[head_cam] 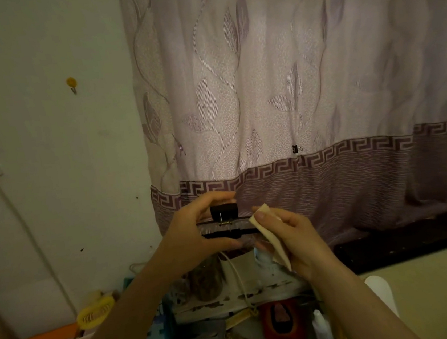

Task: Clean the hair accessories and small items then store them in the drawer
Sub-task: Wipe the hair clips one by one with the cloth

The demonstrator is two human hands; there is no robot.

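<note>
Clear plastic with black fittings makes up the hair clip that is held up in front of the patterned curtain, level with its dark lower band. The clip is grasped by the left hand, with the fingers curled over its black top piece and the thumb pressed under its lower edge. A folded beige cloth is pinched in the right hand, just to the right of the clip, with the cloth's upper corner touching or nearly touching the clip's end; which cannot be told. The cleaning step is judged to be in hand, with storage not yet begun, and no drawer can be made out. Below the clip, a cluttered counter is seen, with a yellow ribbed item to the lower left. For the next move, the cloth would probably need to be drawn along the clip's ridges while the clip is kept steady.
</note>
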